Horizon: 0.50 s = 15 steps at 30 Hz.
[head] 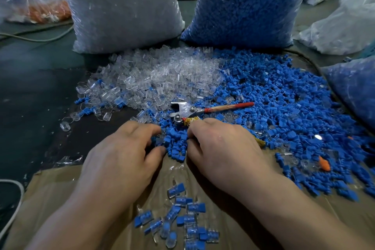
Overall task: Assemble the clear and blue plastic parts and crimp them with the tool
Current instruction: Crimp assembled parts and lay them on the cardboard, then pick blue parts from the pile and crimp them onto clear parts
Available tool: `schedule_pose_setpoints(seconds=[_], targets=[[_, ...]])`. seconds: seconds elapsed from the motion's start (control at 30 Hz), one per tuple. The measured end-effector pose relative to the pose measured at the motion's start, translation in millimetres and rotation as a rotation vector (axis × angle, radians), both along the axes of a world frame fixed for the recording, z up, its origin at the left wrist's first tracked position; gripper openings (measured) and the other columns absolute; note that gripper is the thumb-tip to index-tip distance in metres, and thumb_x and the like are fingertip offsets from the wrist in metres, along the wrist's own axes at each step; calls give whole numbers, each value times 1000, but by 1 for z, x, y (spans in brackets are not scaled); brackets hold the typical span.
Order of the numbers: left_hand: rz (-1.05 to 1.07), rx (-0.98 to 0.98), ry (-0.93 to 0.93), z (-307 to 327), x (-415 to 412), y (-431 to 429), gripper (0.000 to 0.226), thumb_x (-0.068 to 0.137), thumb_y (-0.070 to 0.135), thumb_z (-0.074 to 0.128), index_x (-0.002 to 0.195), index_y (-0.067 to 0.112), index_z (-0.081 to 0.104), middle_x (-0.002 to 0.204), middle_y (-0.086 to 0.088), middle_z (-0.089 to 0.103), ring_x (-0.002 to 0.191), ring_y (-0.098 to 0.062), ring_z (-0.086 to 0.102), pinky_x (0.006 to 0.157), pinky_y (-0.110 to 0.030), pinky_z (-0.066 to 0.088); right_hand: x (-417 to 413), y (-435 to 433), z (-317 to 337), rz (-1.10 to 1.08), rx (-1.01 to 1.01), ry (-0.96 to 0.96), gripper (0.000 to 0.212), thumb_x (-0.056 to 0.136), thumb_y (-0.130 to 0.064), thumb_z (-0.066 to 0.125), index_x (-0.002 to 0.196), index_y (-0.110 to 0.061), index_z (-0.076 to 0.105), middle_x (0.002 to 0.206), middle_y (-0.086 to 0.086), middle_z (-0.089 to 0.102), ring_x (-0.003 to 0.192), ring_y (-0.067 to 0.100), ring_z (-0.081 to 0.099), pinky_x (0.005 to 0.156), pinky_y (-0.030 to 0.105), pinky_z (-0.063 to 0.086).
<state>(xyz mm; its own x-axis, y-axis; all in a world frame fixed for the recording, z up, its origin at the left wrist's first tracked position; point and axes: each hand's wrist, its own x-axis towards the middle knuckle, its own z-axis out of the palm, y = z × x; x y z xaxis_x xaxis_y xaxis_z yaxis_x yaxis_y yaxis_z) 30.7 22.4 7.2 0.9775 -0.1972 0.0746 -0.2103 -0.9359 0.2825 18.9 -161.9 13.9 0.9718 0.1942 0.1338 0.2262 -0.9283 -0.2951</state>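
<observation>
A heap of clear plastic parts [162, 79] lies beside a wider heap of blue plastic parts [284, 103] on the table. The crimping tool [182, 110] rests where they meet, with a metal head and a red handle pointing right. My right hand [221, 148] grips its other handle, wrapped in yellow cloth, which sticks out on both sides of the hand. My left hand [125, 152] has its fingers curled into the near edge of the blue heap and pinches a small plastic part there. Several assembled clear-and-blue pieces [180, 217] lie on brown cardboard [60, 189] between my forearms.
A large bag of clear parts [121, 6] and a large bag of blue parts [247, 4] stand behind the heaps. More bags lie at the far left [38, 4] and along the right edge [345, 24]. A cord [36, 36] runs across the dark table at left.
</observation>
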Motion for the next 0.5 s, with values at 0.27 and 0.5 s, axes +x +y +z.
schedule_pose_setpoints(seconds=[0.27,0.5], targets=[[23,-200,20,-1,1,-3,25,78,59,64,93,44,51,82,22,55,72,5,51,60,-21,39,-7,-7,5,-14,240,-45,8,93,-39,55,97,-32,57,87,-15,58,81,6,53,72,30,47],[92,-547,22,-6,1,-1,18,80,43,66,95,52,60,95,33,64,80,10,63,53,-11,48,-12,6,6,195,414,44,11,90,-37,63,100,-38,59,95,-22,59,91,-4,52,77,17,43]])
